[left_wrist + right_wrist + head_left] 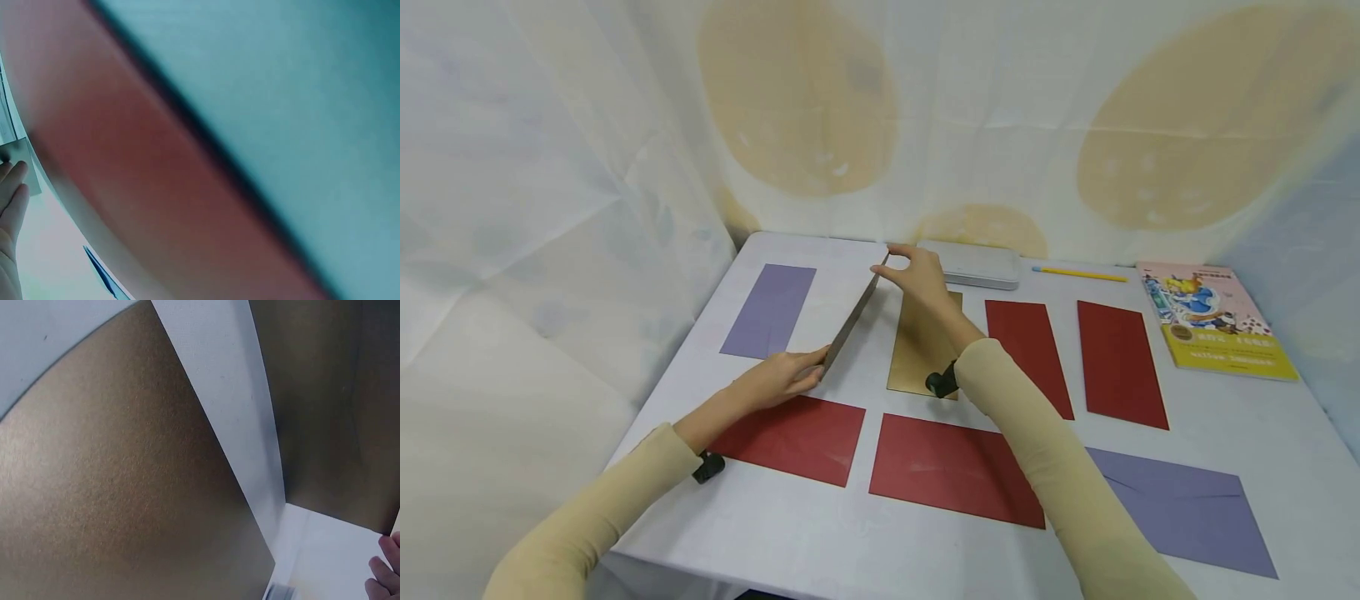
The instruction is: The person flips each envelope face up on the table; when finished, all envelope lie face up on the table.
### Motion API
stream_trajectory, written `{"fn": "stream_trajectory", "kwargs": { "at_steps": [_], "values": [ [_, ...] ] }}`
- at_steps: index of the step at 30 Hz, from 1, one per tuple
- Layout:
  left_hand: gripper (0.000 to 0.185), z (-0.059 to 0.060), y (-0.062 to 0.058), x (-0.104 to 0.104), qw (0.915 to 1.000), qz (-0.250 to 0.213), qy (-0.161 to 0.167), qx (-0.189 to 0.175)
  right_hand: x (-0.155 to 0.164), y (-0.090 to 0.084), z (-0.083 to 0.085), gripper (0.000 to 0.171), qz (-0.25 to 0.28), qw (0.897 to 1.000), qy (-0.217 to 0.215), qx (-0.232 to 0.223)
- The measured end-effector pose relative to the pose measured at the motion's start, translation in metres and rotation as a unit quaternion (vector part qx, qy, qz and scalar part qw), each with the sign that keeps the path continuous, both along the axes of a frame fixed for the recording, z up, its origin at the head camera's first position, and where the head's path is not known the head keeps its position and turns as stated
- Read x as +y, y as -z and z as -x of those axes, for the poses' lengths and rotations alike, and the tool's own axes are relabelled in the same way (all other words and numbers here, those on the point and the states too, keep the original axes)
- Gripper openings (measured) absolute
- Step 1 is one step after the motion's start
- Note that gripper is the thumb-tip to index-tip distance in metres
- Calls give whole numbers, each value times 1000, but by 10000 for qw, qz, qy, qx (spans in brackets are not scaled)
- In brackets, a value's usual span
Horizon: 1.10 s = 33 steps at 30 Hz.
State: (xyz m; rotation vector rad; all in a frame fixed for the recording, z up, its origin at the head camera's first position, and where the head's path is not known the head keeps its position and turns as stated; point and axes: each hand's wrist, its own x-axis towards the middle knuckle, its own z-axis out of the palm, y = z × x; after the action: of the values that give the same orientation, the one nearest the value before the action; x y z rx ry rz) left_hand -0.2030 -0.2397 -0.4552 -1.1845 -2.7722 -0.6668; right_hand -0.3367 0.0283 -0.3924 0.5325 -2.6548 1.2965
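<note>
Looking down from the head camera, we see a gold envelope (852, 321) lifted on edge off the surface (850, 533), its far corner pinched by the right hand (917, 279) and its near corner gripped by the left hand (778, 377). Held at opposite ends, the stiff sheet stays flat and tilted, well above the envelopes lying around it. Just beside the right grip lies a second gold envelope (921, 346); beyond that grip sits a grey tin (977, 264). Below the left grip lie red envelopes (793, 437), and a purple envelope (769, 310) lies to its far side. Nothing stands between the two grips.

From the left wrist, we see only blurred red and grey-blue, with fingertips (12, 187) on a pale corner.

From the right wrist, gold card (125, 487) fills the picture, a strip of white surface crossing it; fingertips (384, 575) show at the edge.
</note>
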Motion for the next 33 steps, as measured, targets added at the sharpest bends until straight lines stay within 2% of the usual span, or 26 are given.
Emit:
{"fn": "stream_trajectory", "kwargs": {
  "at_steps": [4,9,11,15,20,26,33],
  "values": [
    [45,-2,-1,0,10000,-92,-20,23,-2,0,0,58,11,10000,15,6],
    [60,-5,-4,1,9984,-375,-105,418,-4,0,1,58,19,10000,3,49],
    [69,-6,-8,2,9961,-569,-150,650,-5,0,1,58,5,10000,1,84],
    [81,-5,-21,6,9911,-898,-42,987,-8,-1,2,59,7,9999,7,132],
    [81,-2,-31,9,9891,-853,177,1189,-12,0,4,59,-36,10000,17,73],
    [75,0,-34,8,9888,-804,329,1216,-15,2,7,57,8,10000,49,38],
    [76,-2,-34,4,9904,-832,138,1099,-15,4,5,61,63,9999,-55,77]
  ]
}}
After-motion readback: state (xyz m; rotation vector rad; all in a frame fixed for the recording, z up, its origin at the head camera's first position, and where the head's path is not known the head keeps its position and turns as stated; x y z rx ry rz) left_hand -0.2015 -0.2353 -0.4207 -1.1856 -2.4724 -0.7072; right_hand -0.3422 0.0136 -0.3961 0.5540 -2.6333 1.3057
